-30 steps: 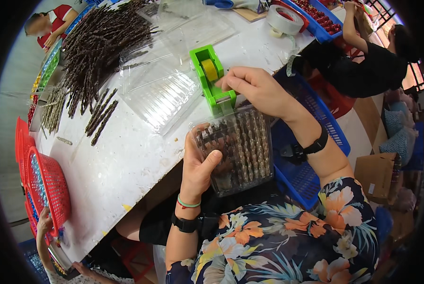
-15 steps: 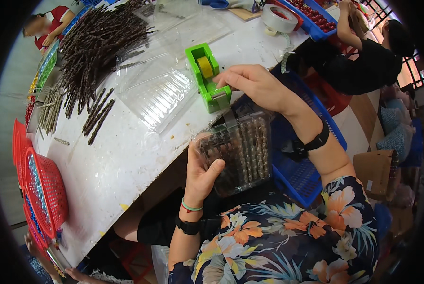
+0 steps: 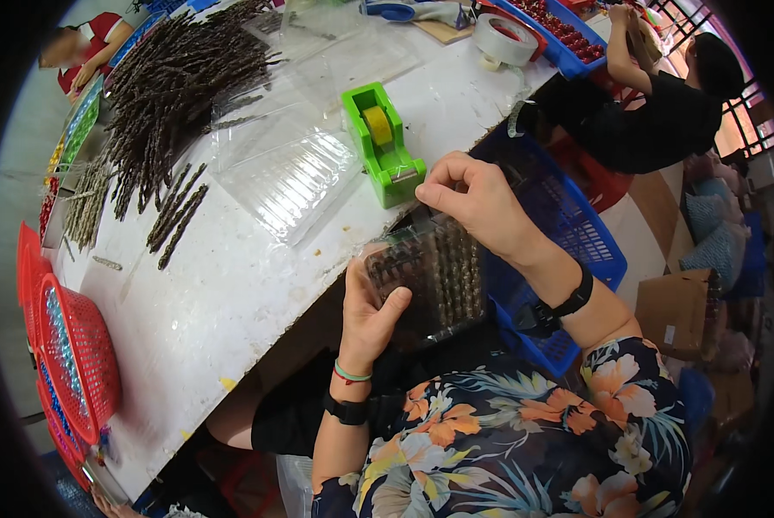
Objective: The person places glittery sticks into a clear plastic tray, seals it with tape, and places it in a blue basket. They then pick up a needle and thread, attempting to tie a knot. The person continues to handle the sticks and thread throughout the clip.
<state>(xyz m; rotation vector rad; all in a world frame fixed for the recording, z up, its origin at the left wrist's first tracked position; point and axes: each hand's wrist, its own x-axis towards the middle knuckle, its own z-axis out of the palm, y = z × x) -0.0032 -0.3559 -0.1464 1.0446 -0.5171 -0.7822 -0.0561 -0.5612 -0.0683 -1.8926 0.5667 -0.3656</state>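
My left hand (image 3: 368, 306) grips a clear plastic box (image 3: 434, 285) from its left side, thumb on top. Rows of dark, shiny beaded strands show through the plastic. The box is tilted, just off the table's near edge. My right hand (image 3: 473, 197) is above its far edge, thumb and forefinger pinched on a strip of clear tape that shows only faintly. Right by those fingertips stands a green tape dispenser (image 3: 383, 147) with a yellow-cored roll, upright on the white table (image 3: 231, 302).
Clear plastic packaging (image 3: 288, 173) lies left of the dispenser. Beyond is a heap of dark twisted strands (image 3: 184, 82). Red baskets (image 3: 85, 354) line the left edge. A blue crate (image 3: 568, 233) sits below my right arm. Wide tape (image 3: 504, 39) lies far right. Other people sit nearby.
My right hand has drawn back from the dispenser's middle toward me, to beside its cutting end above the box. Its fingers are now pinched. My left hand keeps hold of the box.
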